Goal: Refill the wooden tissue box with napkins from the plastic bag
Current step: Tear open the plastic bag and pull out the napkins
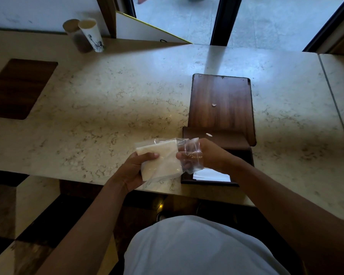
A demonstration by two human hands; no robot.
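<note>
A clear plastic bag holds a stack of white napkins above the table's near edge. My left hand grips the stack from below and the left, thumb on top. My right hand pinches the bag's open end on the right. Just behind and under my right hand stands the dark wooden tissue box, open, with a few white napkins lying inside. Its wooden lid lies flat on the table beyond the box.
The marble table stretches left and far. A dark wooden panel lies at the far left. Two paper cups stand at the back left by the wall. Glass doors with dark frames are behind the table.
</note>
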